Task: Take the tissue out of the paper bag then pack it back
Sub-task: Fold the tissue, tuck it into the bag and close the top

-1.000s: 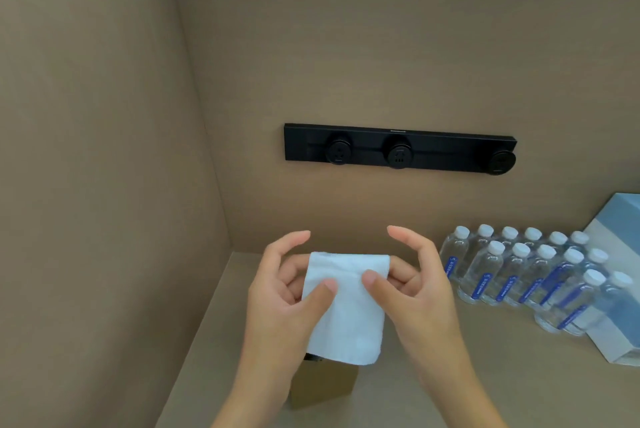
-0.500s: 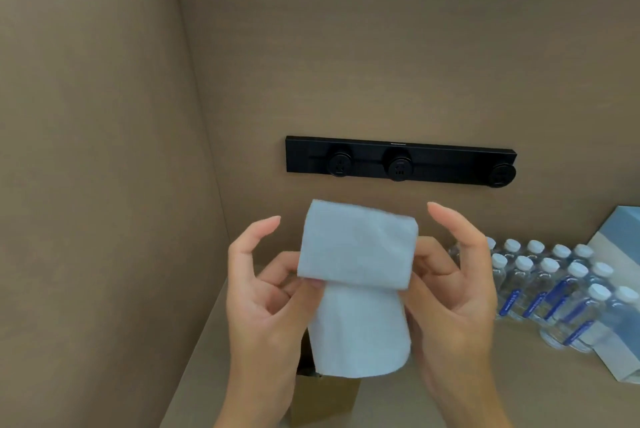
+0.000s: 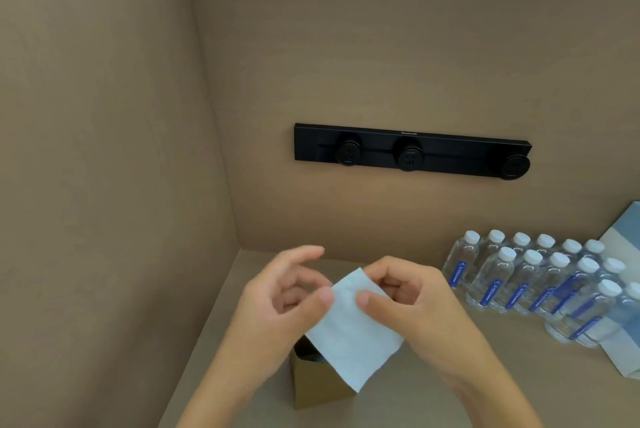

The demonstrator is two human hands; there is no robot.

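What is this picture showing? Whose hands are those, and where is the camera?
There is no machine here. The camera sits on a person's head and looks forward and down, so you see that person's own two hands. The left hand and the right hand each pinch the top of a white tissue between thumb and fingers. The tissue hangs in front of a small brown paper bag that stands open on the tan counter. To the right stand rows of little water bottles with white caps, and a pale blue box at the edge. The black bar on the wall is a power strip.
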